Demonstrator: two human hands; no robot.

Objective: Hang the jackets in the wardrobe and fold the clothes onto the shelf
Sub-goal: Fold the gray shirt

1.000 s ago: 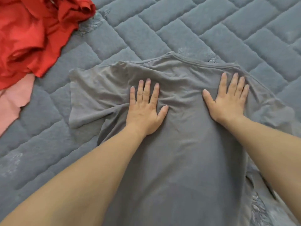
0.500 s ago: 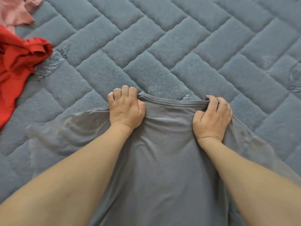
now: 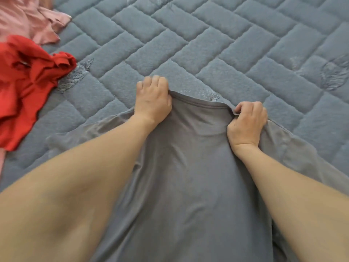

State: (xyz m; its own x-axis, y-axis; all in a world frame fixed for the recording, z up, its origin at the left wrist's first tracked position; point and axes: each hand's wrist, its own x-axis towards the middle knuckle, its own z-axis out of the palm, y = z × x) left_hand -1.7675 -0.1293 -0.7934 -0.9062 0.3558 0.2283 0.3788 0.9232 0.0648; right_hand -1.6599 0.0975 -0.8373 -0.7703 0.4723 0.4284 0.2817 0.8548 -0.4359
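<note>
Both hands are clenched on the collar of the grey T-shirt (image 3: 188,167): the left hand (image 3: 153,103) at one shoulder seam, the right hand (image 3: 247,123) at the other. It is spread flat on the quilted bed (image 3: 207,44). It is judged light, limp and easily wrinkled, so it is best held at the shoulders. A red garment (image 3: 28,82) and a pink garment (image 3: 24,17) are seen left.

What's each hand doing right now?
Left hand: closed, gripping the grey T-shirt beside its collar.
Right hand: closed, gripping it too.
</note>
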